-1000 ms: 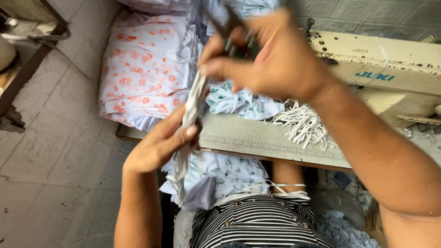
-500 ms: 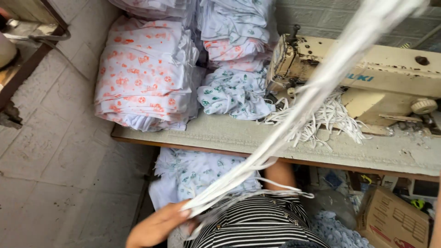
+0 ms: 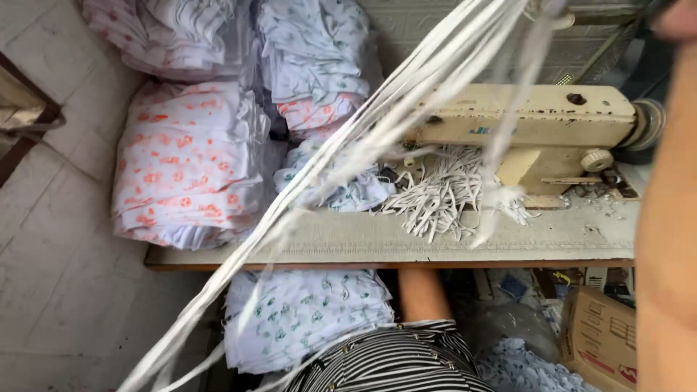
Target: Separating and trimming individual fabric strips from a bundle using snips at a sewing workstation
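— While the left hand stays out of view, what shows?
— A bundle of white strips [image 3: 348, 174], stretched taut, slanting from bottom left up to top right.
— And the right hand [image 3: 675, 18]?
— Only its edge, top right; its grip can't be told. Below it, the sewing machine [image 3: 523, 120] and loose strips [image 3: 443, 196].

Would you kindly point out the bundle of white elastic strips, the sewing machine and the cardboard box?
bundle of white elastic strips [image 3: 341, 167], head view, mid-length of the stretched strands.
sewing machine [image 3: 537, 116], head view, its cream upper arm.
cardboard box [image 3: 599, 337], head view, its brown top flap.
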